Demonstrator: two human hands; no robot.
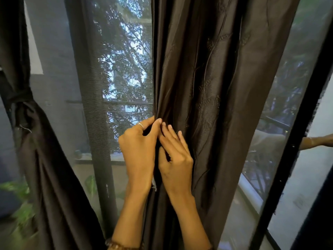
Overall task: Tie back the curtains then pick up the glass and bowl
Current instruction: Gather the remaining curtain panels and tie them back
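Nearest me are my two forearms rising from the bottom edge, a beaded band on the left wrist. My left hand (138, 147) has thumb and forefinger pinched on the leading edge of the middle curtain (216, 87), fingers curled round the hem; I judge it grips there to bunch the folds before a tie goes on. My right hand (175, 159) lies against the same cloth just beside it, fingers mostly straight and pressing into the pleats, thumb tucked toward the fold; whether it truly pinches fabric I cannot tell. The curtain hangs loose and untied, with open mesh screen (117, 78) to its left giving room to sweep the cloth sideways. Farther left, the other curtain (27, 114) is already cinched by a dark tie-back (17, 100). To the right a black window frame (295, 132) bounds the panel. Trees show beyond the screen. Glass and bowl are not in view.
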